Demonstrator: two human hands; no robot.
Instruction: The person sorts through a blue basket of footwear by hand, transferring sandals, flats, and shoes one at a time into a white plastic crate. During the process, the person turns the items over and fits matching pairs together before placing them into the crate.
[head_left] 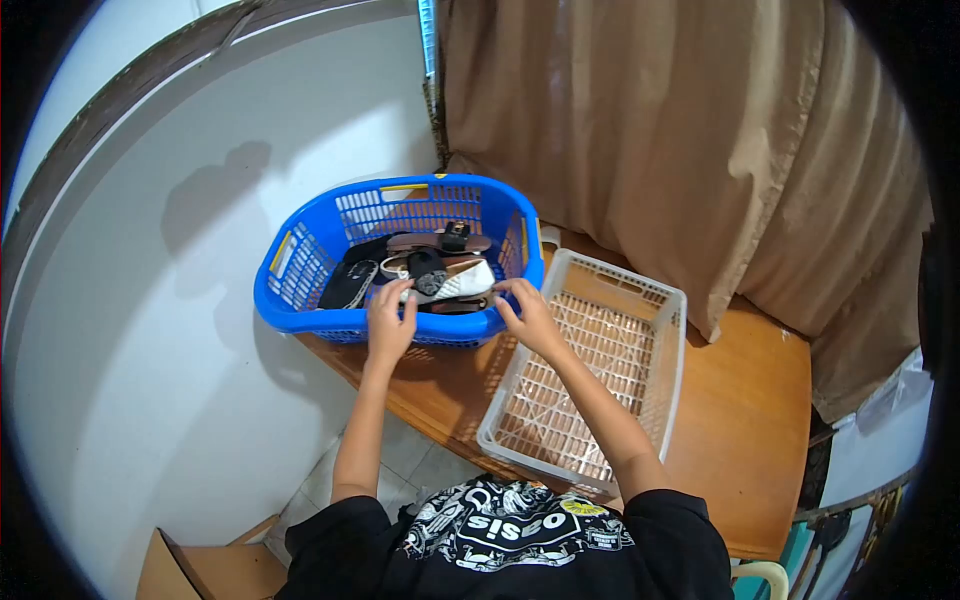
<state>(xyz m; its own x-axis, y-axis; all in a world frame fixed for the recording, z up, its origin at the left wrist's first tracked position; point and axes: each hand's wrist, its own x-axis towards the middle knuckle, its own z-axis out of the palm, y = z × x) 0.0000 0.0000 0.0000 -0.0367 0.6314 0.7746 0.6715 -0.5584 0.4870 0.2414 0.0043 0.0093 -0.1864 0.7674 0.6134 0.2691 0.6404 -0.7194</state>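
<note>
A blue laundry basket (400,322) stands on the wooden table, with several shoes and sandals in it. A white shoe (468,279) lies on top of the pile, beside a black strap with a round ornament (430,281). My left hand (391,318) is over the basket's near rim, fingers apart, its fingertips by the left end of the white shoe. At the right end of that shoe is my right hand (527,312), thumb and fingers apart. Whether the fingertips touch the shoe is hard to tell. Black footwear (349,284) rests at the basket's left side.
Right of the basket, a clear plastic crate (672,375) with a grid bottom sits on the wooden table (745,420). A brown curtain (640,120) hangs behind, and a white wall (130,330) is at the left. At the lower left is a cardboard box (215,570).
</note>
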